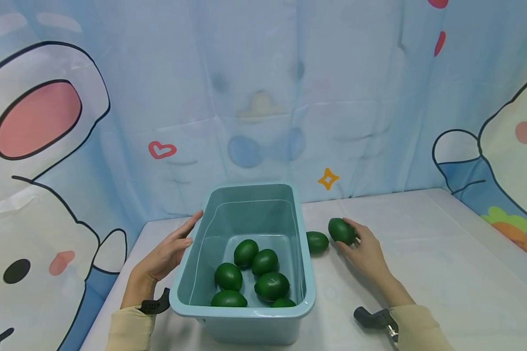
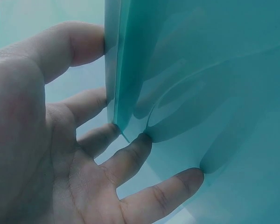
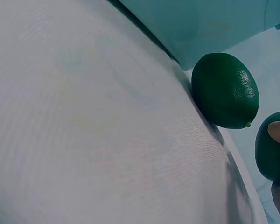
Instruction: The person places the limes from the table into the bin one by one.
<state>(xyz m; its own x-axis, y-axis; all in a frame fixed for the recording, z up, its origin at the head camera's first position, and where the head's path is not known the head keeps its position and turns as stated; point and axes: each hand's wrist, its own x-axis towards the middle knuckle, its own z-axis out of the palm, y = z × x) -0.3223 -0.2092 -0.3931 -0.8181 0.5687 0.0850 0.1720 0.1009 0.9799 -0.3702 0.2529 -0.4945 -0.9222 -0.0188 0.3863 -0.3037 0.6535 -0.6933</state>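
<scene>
A teal plastic bin [image 1: 307,273] stands on the table with several dark green limes [image 1: 271,286] lying inside it. My left hand [image 1: 167,256] is at the bin's left side, its fingers spread and fairly straight. In the left wrist view, those fingertips [image 2: 189,179] touch the bin wall [image 2: 233,121]. To the right of the bin, my right hand [image 1: 369,256] holds a lime [image 1: 341,231] between thumb and fingers. Another lime [image 1: 317,243] lies between that hand and the bin, and the right wrist view shows this lime [image 3: 225,91] close to the bin's wall.
A white cloth-like surface covers the table [image 1: 443,273]. Behind it hangs a light blue curtain [image 1: 360,97] printed with cartoon animals. Dark camera mounts [image 1: 373,318] sit at both wrists.
</scene>
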